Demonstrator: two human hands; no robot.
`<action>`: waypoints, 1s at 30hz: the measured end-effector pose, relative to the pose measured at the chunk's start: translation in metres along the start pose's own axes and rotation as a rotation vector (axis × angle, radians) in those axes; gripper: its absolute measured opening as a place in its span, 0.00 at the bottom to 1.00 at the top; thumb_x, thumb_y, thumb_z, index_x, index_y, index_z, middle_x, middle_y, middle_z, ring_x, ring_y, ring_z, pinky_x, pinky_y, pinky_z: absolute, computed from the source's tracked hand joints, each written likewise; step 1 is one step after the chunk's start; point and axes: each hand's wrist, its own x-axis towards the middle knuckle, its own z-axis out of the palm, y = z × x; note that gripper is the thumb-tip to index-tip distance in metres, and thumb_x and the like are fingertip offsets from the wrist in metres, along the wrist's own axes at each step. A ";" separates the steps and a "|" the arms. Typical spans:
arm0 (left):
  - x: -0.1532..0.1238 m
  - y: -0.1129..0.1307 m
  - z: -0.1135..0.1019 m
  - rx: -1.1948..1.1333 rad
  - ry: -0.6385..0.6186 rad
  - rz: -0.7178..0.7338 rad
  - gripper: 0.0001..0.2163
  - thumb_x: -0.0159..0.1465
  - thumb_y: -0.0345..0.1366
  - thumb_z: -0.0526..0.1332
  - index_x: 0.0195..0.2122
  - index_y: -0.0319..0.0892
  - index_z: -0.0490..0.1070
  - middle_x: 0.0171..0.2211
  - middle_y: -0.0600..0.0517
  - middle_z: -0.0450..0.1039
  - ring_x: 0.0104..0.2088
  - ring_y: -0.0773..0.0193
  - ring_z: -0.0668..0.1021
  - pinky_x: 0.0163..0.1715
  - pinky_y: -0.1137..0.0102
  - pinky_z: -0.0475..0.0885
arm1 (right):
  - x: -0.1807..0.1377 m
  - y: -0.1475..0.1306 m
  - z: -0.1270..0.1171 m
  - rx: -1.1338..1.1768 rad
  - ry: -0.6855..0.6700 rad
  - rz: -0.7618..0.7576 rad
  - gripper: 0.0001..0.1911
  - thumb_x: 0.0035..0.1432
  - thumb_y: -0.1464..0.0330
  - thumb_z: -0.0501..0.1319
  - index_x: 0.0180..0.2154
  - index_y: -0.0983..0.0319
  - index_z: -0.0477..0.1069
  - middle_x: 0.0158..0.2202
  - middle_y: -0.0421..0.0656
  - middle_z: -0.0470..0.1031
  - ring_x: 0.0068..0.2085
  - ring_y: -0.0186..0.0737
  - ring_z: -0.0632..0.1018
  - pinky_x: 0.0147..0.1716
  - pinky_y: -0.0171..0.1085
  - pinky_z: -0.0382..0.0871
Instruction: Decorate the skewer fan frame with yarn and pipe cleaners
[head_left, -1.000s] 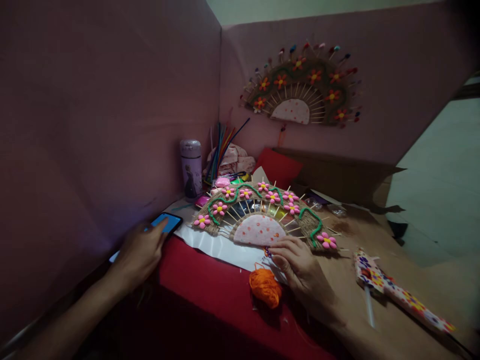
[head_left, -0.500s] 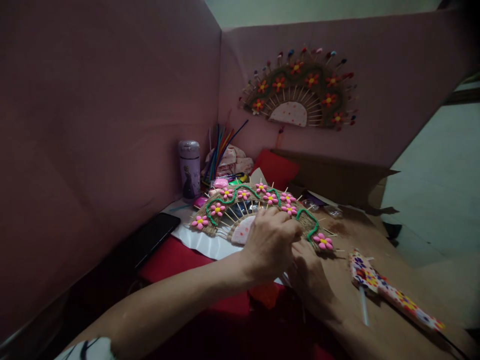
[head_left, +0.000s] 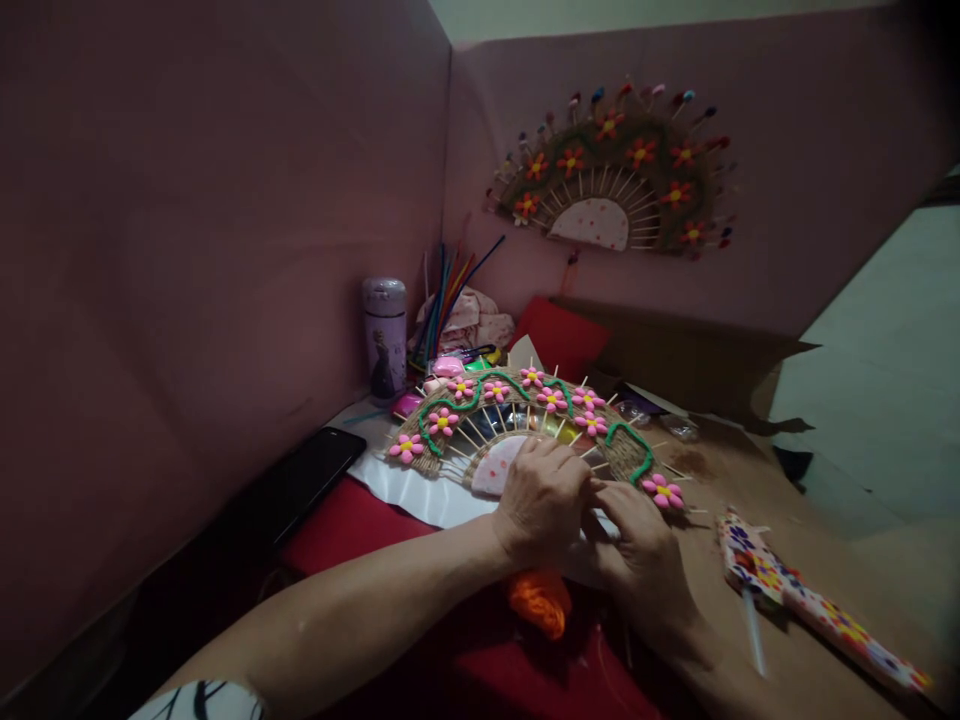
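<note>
A half-round fan (head_left: 502, 388) of twine and thin sticks lies in front of me, decorated with pink flowers and a wavy green strip. My left hand (head_left: 541, 500) is closed at its lower edge, partly covering the white dotted half-circle (head_left: 496, 466) at the centre. Beside it, my right hand (head_left: 639, 545) has bent, pinched fingers meeting the left fingertips. What the fingers hold between them is hidden. Just below my left hand rests a bright orange bundle (head_left: 541, 602), perhaps yarn.
A hot glue gun (head_left: 810, 605) in flower-patterned covering lies at right on brown cardboard (head_left: 720, 480). Left are a black phone (head_left: 319, 480) and a purple bottle (head_left: 385, 340). Coloured pipe cleaners (head_left: 450, 300) stand behind. Another decorated fan (head_left: 611, 185) hangs on the wall.
My right hand has risen to meet my left at the fan's lower edge. More of the sticks and the orange bundle now show. The view has shifted slightly.
</note>
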 end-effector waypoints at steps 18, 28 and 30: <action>0.000 -0.002 0.008 -0.268 0.199 -0.024 0.05 0.61 0.32 0.55 0.29 0.39 0.69 0.27 0.49 0.69 0.31 0.62 0.70 0.32 0.67 0.66 | -0.003 0.006 0.003 -0.039 0.027 0.163 0.09 0.60 0.67 0.51 0.31 0.62 0.67 0.29 0.43 0.71 0.32 0.41 0.71 0.31 0.38 0.62; -0.001 -0.004 0.010 -0.266 0.168 0.018 0.07 0.62 0.31 0.52 0.31 0.38 0.69 0.26 0.49 0.70 0.30 0.63 0.71 0.32 0.66 0.67 | -0.001 0.001 -0.001 -0.036 0.047 0.219 0.06 0.56 0.66 0.54 0.30 0.61 0.66 0.29 0.43 0.73 0.32 0.42 0.73 0.32 0.38 0.63; -0.001 -0.003 0.008 -0.266 0.153 0.018 0.07 0.61 0.30 0.52 0.33 0.37 0.69 0.28 0.48 0.70 0.31 0.62 0.71 0.33 0.65 0.68 | 0.000 0.001 -0.002 -0.025 0.061 0.231 0.07 0.56 0.67 0.53 0.30 0.61 0.66 0.29 0.43 0.73 0.32 0.42 0.73 0.32 0.38 0.63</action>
